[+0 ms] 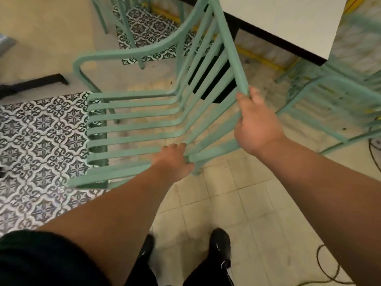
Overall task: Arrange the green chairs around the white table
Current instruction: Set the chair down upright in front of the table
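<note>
Firmly between both hands, chair.

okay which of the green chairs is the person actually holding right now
The slatted green chair in the middle, gripped by the left hand and the right hand. The chair at right and the one at the top stand untouched.
</note>
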{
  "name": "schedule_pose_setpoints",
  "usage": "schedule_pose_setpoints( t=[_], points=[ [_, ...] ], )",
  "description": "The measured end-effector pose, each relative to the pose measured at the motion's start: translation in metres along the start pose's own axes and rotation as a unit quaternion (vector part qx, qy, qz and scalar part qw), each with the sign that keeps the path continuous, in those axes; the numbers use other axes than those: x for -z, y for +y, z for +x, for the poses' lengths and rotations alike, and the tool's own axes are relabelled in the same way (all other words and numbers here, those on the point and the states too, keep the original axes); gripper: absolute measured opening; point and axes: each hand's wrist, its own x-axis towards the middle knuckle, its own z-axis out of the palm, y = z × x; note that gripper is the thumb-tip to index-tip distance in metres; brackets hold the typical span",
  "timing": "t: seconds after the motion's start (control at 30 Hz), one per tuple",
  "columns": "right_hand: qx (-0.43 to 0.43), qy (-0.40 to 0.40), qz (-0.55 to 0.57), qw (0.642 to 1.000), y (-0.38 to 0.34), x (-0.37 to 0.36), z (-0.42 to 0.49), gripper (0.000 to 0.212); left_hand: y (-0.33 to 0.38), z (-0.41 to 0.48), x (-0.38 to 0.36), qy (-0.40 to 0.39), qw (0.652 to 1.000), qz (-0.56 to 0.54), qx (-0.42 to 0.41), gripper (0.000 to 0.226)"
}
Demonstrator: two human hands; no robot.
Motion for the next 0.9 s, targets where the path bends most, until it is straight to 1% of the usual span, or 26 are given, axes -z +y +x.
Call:
schedule_pose_setpoints(
  t=[0.07, 0.13, 0.23, 0.33, 0.43, 0.5, 0.67, 0.9],
  points=[
    [-0.008, 0.004, -0.02, 1.0, 0.0, -0.001, 0.002, 0.069, 0.004, 0.015, -0.017, -0.014, 0.999, -0.03, 0.022, 0.056],
    [-0.017, 0.005, -0.028, 0.999, 0.0, -0.001, 0.002, 0.071, 0.01, 0.026, -0.029, -0.018, 0.999, -0.018, 0.04, 0.038],
    [-0.02, 0.004, -0.04, 0.999, 0.0, -0.002, 0.002, 0.07, 0.01, 0.036, -0.039, 0.008, 0.999, 0.014, 0.037, 0.037],
    [-0.004, 0.001, -0.04, 0.999, 0.002, 0.002, 0.011, 0.055, 0.001, 0.041, -0.04, 0.03, 0.998, 0.049, -0.011, 0.028],
    [-0.007, -0.01, -0.033, 0.999, -0.002, 0.009, 0.028, 0.027, -0.005, 0.043, -0.043, 0.063, 0.99, 0.111, -0.059, 0.032],
    [-0.006, 0.004, -0.024, 1.0, -0.003, 0.008, 0.036, 0.014, -0.009, 0.048, -0.047, 0.086, 0.986, 0.122, -0.069, 0.033],
    [-0.011, 0.023, 0.008, 1.0, 0.0, 0.004, 0.036, 0.017, -0.013, 0.054, -0.051, 0.092, 0.988, 0.093, -0.084, 0.033],
    [-0.022, 0.035, 0.021, 0.999, 0.002, 0.002, 0.025, 0.021, -0.016, 0.054, -0.053, 0.095, 0.985, 0.1, -0.103, 0.034]
  ],
)
